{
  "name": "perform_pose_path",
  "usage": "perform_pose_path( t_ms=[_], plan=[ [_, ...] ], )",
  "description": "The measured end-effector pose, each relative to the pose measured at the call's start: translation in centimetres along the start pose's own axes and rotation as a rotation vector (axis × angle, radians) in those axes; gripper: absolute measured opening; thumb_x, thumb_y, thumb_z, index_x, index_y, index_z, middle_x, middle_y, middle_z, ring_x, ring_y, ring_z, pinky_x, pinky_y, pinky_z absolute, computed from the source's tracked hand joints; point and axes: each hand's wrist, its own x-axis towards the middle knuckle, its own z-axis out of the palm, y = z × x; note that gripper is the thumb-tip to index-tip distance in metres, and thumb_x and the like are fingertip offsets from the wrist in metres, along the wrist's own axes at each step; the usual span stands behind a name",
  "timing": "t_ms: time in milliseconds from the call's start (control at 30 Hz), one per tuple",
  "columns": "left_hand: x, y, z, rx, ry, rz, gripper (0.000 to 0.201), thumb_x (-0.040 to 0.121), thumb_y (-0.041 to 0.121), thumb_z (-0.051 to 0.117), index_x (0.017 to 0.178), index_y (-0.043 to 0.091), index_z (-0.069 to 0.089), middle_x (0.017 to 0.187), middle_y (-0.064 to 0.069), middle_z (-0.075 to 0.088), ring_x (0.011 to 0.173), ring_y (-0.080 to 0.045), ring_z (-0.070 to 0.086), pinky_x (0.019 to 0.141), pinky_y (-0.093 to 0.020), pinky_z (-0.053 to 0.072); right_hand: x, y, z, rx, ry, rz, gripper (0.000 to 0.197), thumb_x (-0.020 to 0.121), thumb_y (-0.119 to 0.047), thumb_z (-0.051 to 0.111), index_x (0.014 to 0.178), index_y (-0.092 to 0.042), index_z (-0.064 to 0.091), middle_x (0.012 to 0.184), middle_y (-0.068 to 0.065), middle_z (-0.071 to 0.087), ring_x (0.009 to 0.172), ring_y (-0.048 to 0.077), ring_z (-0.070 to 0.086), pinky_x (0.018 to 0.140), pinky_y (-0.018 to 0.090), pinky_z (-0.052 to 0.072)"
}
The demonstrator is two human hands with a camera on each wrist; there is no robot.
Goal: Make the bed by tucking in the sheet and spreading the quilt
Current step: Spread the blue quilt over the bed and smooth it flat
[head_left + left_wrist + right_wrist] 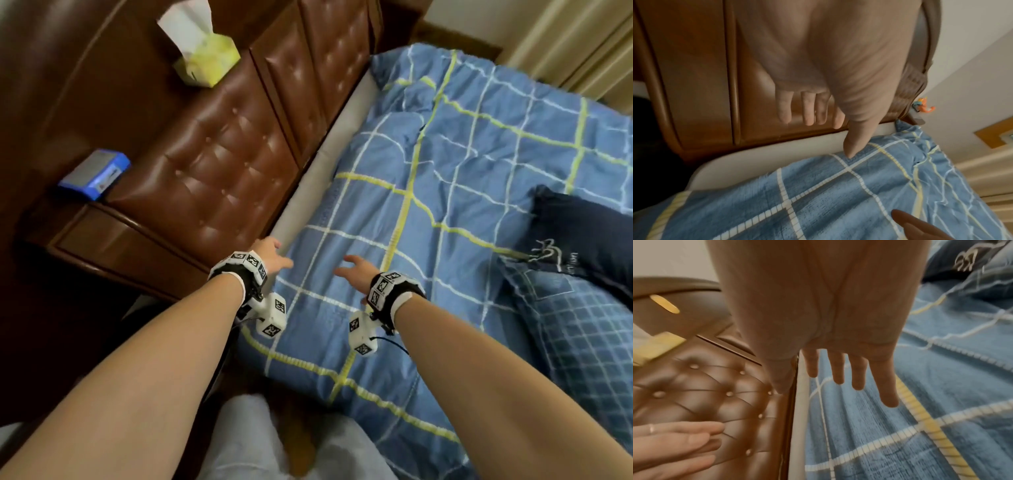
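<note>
Fingers [856, 373] outstretched over sheet [342, 274] edge beside headboard [219, 171]

The right hand [838, 321] is seen held flat, 4 fingers [888, 386] straight, above the blue checked quilt [900, 434]. The left hand [674, 446] is seen beside the brown buttoned leather headboard [705, 394].

Two hands: left [270, 253], right [356, 270]; one quilt [445, 164]; one blue box [94, 174]; one tissue box [205, 63].
</note>
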Motion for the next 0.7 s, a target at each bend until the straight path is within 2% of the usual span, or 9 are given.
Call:
perform_pose_path(
  t_ms=[100,200,267,333,400,467,533,600,700],
  plan=[
    [6.2,-1.5,3.6,0.077,-0.07,-0.067,0.083,0.075,0.045,0.074,0.142,0.011,0.039,0.143,-0.012,0.045,0.127,-0.03,0.049,0.106,-0.038,0.041,6.3,2.1,1.9,0.027,-0.029,0.107,0.07,0.094,-0.036,0.062,0.153,-0.02,0.028,0.145,0.013,0.046,0.129,0.03,0.048,0.098,0.036,0.042],
    [13.2,-3.9,8.7,0.183,-0.094,-0.211,0.111,0.063,0.069,0.071,0.147,0.01,0.03,0.15,-0.016,0.035,0.137,-0.033,0.036,0.113,-0.042,0.032,12.8,5.9,4.1,0.098,-0.002,0.28,0.076,0.09,-0.031,0.067,0.151,-0.014,0.026,0.134,0.008,0.048,0.12,0.026,0.051,0.094,0.028,0.041],
    [16.7,-5.1,12.6,0.145,-0.175,-0.287,0.133,0.047,0.081,0.071,0.149,0.01,0.022,0.153,-0.015,0.032,0.14,-0.033,0.032,0.115,-0.042,0.029,16.1,8.7,6.0,0.083,0.028,0.38,0.098,0.076,-0.049,0.073,0.153,-0.02,0.019,0.146,0.011,0.042,0.13,0.031,0.046,0.107,0.04,0.04],
    [19.4,-5.3,16.2,-0.041,-0.299,-0.295,0.144,0.034,0.082,0.074,0.149,0.01,0.024,0.15,-0.012,0.038,0.137,-0.032,0.039,0.113,-0.043,0.034,18.9,10.8,7.7,0.148,0.042,0.389,0.119,0.057,-0.068,0.072,0.154,-0.03,0.014,0.154,0.008,0.035,0.137,0.034,0.04,0.111,0.05,0.038],
    [20.8,-5.2,18.2,-0.153,-0.353,-0.279,0.133,0.029,0.083,0.076,0.137,0.012,0.044,0.137,-0.007,0.055,0.122,-0.027,0.055,0.105,-0.039,0.044,20.6,11.6,8.8,0.323,0.047,0.402,0.115,0.057,-0.073,0.067,0.153,-0.031,0.02,0.155,0.006,0.035,0.137,0.035,0.04,0.109,0.053,0.04],
    [20.6,-4.1,18.0,-0.246,-0.337,-0.248,0.094,0.055,0.067,0.08,0.123,0.007,0.056,0.118,-0.005,0.064,0.104,-0.025,0.062,0.092,-0.03,0.048,20.2,10.9,8.9,0.451,0.04,0.437,0.111,0.058,-0.083,0.059,0.151,-0.031,0.03,0.156,0.004,0.034,0.138,0.033,0.039,0.109,0.055,0.038],
    [20.4,-3.9,16.5,-0.304,-0.283,-0.246,0.056,0.08,0.038,0.072,0.119,0.001,0.055,0.105,-0.011,0.061,0.094,-0.027,0.058,0.079,-0.028,0.042,19.1,9.2,8.4,0.531,-0.006,0.479,0.108,0.058,-0.091,0.054,0.148,-0.032,0.037,0.15,0.001,0.04,0.134,0.03,0.043,0.103,0.054,0.042],
    [20.0,-4.3,13.8,-0.371,-0.26,-0.24,0.042,0.081,0.025,0.069,0.11,-0.002,0.055,0.087,-0.011,0.058,0.079,-0.025,0.055,0.071,-0.03,0.041,18.3,6.9,7.8,0.576,-0.053,0.454,0.095,0.067,-0.087,0.054,0.144,-0.032,0.042,0.142,0.002,0.047,0.129,0.029,0.048,0.095,0.052,0.046],
    [18.1,-4.9,8.3,-0.414,-0.229,-0.18,0.027,0.078,0.022,0.07,0.089,0.001,0.056,0.068,-0.007,0.055,0.064,-0.024,0.056,0.058,-0.03,0.048,17.5,1.9,7.8,0.581,-0.053,0.403,0.066,0.078,-0.074,0.058,0.125,-0.028,0.054,0.12,0.003,0.06,0.109,0.026,0.059,0.086,0.046,0.05]
  ],
)
